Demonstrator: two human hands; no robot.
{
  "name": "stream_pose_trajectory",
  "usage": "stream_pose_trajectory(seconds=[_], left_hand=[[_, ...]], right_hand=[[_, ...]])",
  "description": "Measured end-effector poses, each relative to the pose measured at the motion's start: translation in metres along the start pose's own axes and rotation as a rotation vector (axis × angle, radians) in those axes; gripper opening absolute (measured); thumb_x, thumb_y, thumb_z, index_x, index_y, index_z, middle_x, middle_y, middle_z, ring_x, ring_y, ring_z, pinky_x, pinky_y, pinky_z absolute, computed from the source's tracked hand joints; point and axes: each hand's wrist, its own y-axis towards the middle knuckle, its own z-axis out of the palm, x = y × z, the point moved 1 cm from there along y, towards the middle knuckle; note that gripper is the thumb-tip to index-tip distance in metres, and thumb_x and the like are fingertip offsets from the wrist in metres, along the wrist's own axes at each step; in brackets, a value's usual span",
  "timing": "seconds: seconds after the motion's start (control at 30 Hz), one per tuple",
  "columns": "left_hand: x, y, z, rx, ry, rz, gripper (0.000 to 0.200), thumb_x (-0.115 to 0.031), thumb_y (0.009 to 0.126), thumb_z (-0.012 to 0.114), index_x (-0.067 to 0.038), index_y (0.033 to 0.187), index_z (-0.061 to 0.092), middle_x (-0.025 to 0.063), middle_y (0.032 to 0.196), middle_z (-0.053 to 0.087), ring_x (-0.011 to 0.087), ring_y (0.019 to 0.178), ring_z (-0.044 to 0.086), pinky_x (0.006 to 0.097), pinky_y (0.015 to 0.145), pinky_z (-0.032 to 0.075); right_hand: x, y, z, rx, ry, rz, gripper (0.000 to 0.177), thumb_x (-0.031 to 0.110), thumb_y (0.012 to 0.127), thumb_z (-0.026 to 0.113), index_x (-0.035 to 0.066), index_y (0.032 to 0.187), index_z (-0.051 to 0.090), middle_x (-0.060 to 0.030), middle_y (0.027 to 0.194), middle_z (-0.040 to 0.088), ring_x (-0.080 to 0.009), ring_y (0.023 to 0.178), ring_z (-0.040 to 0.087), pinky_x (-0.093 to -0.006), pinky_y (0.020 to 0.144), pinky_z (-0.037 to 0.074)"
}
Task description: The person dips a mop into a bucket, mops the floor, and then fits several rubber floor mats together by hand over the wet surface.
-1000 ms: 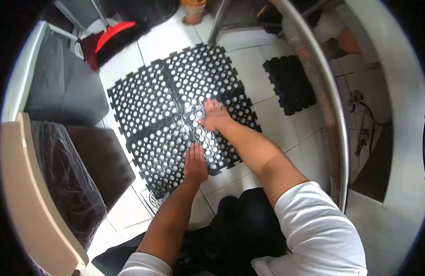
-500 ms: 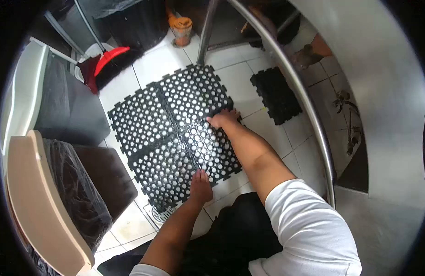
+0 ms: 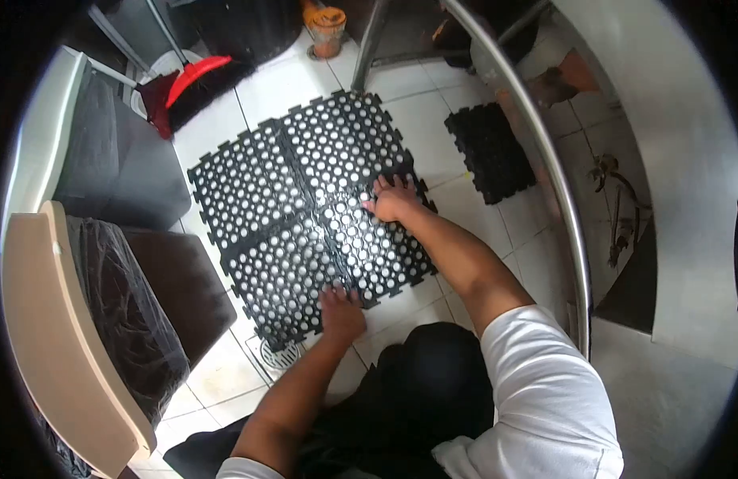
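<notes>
A black interlocking rubber mat with round holes lies on the white tiled floor, made of several square tiles joined edge to edge. My left hand rests on its near edge, fingers stretched flat by the seam between two tiles. Farther out, my right hand presses on the right side of the mat with its fingers spread, over the seam between the near and far right tiles. Neither hand holds anything. Wet-looking glare shows around the middle seams.
A separate smaller black mat piece lies to the right, beside a curved metal rail. A floor drain shows at the near left corner. At the upper left stand a red broom and bins with plastic liners. An orange-topped container stands at the back.
My left hand has shifted slightly left along the near edge, its fingers spreading a little. My right hand stays near the same seam with its fingers more spread. The view has tilted slightly.
</notes>
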Motion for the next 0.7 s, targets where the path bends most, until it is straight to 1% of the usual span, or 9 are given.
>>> stream_pose_trajectory(seconds=[0.03,0.13,0.27,0.37,0.43,0.57,0.6,0.67,0.7], left_hand=[[0.012,-0.006,-0.003,0.071,-0.025,-0.059,0.073,-0.039,0.099,0.050,-0.011,0.164,0.032,0.0311,0.167,0.023,0.0592,0.151,0.019,0.0704,0.122,0.011],[0.035,-0.019,0.005,0.142,-0.048,-0.086,0.085,-0.046,0.095,0.059,-0.019,0.167,0.023,0.0303,0.171,0.013,0.0603,0.153,0.013,0.0683,0.123,0.010],[0.042,-0.022,-0.007,0.233,-0.084,-0.008,0.099,-0.053,0.093,0.064,-0.024,0.170,0.009,0.0275,0.173,0.003,0.0603,0.155,0.005,0.0650,0.125,0.008],[0.055,-0.020,-0.006,0.189,-0.178,-0.067,0.094,-0.049,0.093,0.060,-0.020,0.170,0.014,0.0257,0.174,0.006,0.0588,0.156,0.007,0.0645,0.126,0.007],[0.057,-0.024,-0.006,0.168,-0.196,-0.156,0.098,-0.052,0.091,0.063,-0.017,0.169,0.015,0.0303,0.172,0.006,0.0590,0.155,0.009,0.0639,0.125,0.009],[0.056,-0.033,-0.001,0.192,-0.093,-0.095,0.099,-0.054,0.091,0.065,-0.018,0.169,0.017,0.0320,0.171,0.011,0.0603,0.153,0.015,0.0623,0.126,0.014],[0.052,-0.023,-0.009,0.173,-0.087,-0.066,0.099,-0.054,0.091,0.065,-0.018,0.169,0.017,0.0320,0.171,0.011,0.0603,0.153,0.015,0.0623,0.126,0.014],[0.057,-0.017,-0.019,0.265,-0.226,-0.191,0.100,-0.055,0.090,0.066,-0.018,0.169,0.017,0.0301,0.172,0.012,0.0599,0.153,0.016,0.0632,0.125,0.014],[0.056,-0.020,-0.028,0.215,-0.214,-0.212,0.097,-0.054,0.091,0.065,-0.017,0.169,0.018,0.0289,0.172,0.013,0.0590,0.153,0.017,0.0659,0.125,0.014]], right_hand=[[0.000,-0.002,0.025,-0.145,0.017,0.002,0.086,0.064,0.104,0.041,0.007,0.166,0.022,-0.0088,0.176,0.015,-0.0375,0.161,0.011,-0.0597,0.129,0.007],[0.003,0.009,0.034,-0.255,-0.008,0.022,0.087,0.062,0.104,0.045,0.008,0.167,0.020,-0.0082,0.176,0.013,-0.0370,0.161,0.010,-0.0588,0.129,0.007],[0.008,-0.007,-0.004,0.025,-0.166,0.035,0.089,0.064,0.102,0.046,0.010,0.168,0.019,-0.0075,0.177,0.013,-0.0388,0.161,0.009,-0.0613,0.128,0.008],[0.019,-0.023,0.017,0.019,-0.116,-0.125,0.089,0.065,0.102,0.045,0.013,0.169,0.017,-0.0064,0.177,0.012,-0.0399,0.161,0.008,-0.0632,0.128,0.009],[0.018,-0.023,0.039,-0.030,-0.036,-0.115,0.090,0.064,0.102,0.046,0.014,0.169,0.013,-0.0054,0.177,0.007,-0.0400,0.161,0.007,-0.0637,0.128,0.004],[0.018,-0.027,0.055,-0.087,-0.139,-0.091,0.098,0.069,0.099,0.048,0.013,0.169,0.008,-0.0034,0.178,-0.003,-0.0424,0.161,-0.002,-0.0687,0.125,-0.002],[0.021,-0.041,0.032,-0.120,-0.016,-0.076,0.089,0.069,0.098,0.052,0.016,0.166,0.029,-0.0087,0.174,0.024,-0.0415,0.159,0.017,-0.0650,0.127,0.011],[-0.009,-0.047,-0.032,0.242,0.615,-0.089,0.066,0.060,0.100,0.054,0.009,0.140,0.064,-0.0160,0.141,0.065,-0.0376,0.137,0.054,-0.0557,0.115,0.038],[-0.029,-0.035,-0.033,-0.028,0.747,-0.109,0.057,0.054,0.099,0.058,0.012,0.137,0.067,-0.0150,0.133,0.069,-0.0334,0.128,0.061,-0.0482,0.112,0.044]])
